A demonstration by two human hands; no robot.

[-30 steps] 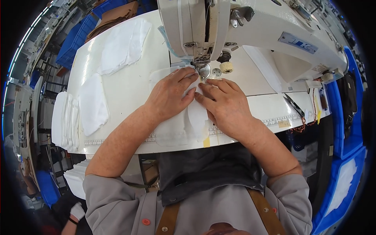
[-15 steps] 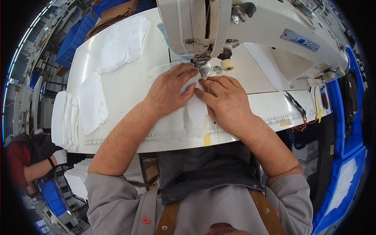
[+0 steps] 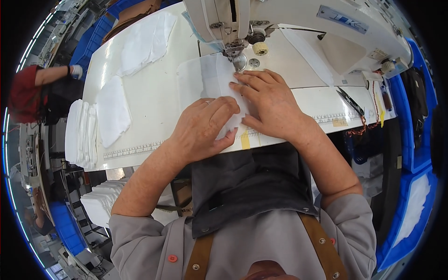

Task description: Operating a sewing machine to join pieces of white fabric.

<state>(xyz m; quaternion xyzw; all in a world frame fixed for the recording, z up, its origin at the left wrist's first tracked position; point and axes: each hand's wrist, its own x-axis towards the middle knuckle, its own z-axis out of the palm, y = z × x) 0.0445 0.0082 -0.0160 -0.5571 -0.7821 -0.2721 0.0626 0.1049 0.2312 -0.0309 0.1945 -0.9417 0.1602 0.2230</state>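
A thin white fabric piece [image 3: 198, 74] lies on the sewing machine bed, its far right part by the presser foot and needle [image 3: 234, 50]. My left hand [image 3: 203, 123] is at the near end of the fabric, fingers curled and thumb tucked against them, gripping its edge. My right hand [image 3: 270, 102] rests on the right side of the fabric with fingers stretched out flat, fingertips a short way nearer to me than the presser foot. The sewing machine head [image 3: 219, 18] stands above the far end of the fabric.
White fabric pieces [image 3: 147, 44] lie at the far left, with another piece [image 3: 113, 112] and a folded stack [image 3: 81, 133] nearer. Black thread snips [image 3: 351, 101] lie on the right. Blue bins [image 3: 415, 154] stand beyond the right edge. A co-worker in red [image 3: 28, 95] is at the left.
My left hand has drawn back from the needle to the fabric's near end. The fabric has shifted away from me. The co-worker appears farther up on the left; the view has tilted slightly.
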